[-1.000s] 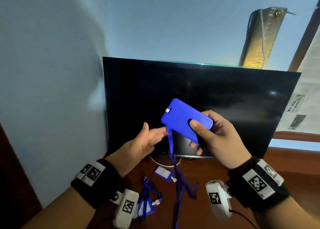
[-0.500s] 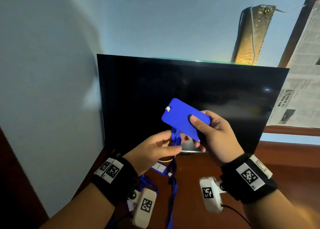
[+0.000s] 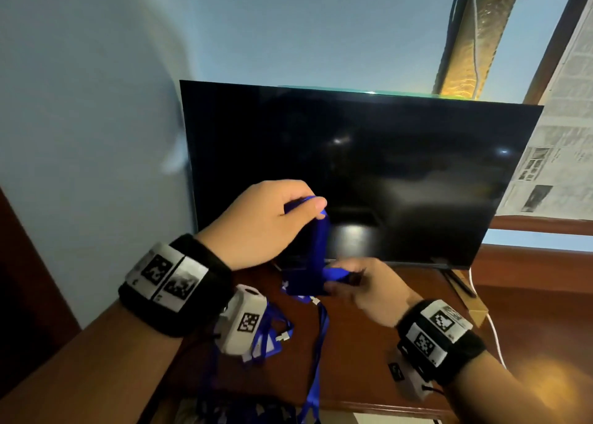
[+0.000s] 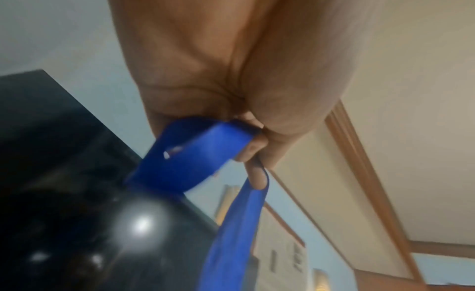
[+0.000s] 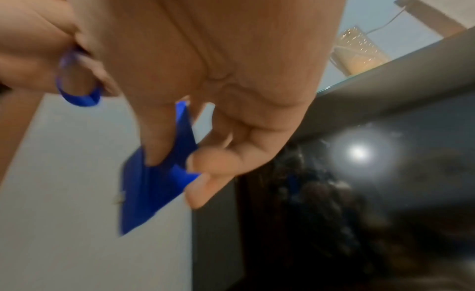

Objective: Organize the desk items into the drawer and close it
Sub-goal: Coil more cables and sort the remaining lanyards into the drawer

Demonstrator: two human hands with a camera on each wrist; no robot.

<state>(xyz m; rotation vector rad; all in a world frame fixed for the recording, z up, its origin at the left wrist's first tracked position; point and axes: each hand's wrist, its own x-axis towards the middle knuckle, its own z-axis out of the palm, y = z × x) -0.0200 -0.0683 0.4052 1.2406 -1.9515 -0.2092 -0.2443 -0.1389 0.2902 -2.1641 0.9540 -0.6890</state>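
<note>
Now, in the head view, the left hand (image 3: pixel 256 224), raised since a moment ago, is pinching the blue lanyard (image 3: pixel 319 240) while the right hand (image 3: pixel 369 287), dropped toward the desk (image 3: pixel 369 359) near its back edge, is gripping the blue card holder (image 3: pixel 305 284); probably bundling it for the unseen drawer. The left wrist view is showing fingers curled around strap. The right wrist view is showing fingertips (image 5: pixel 205 163) clamping the holder
</note>
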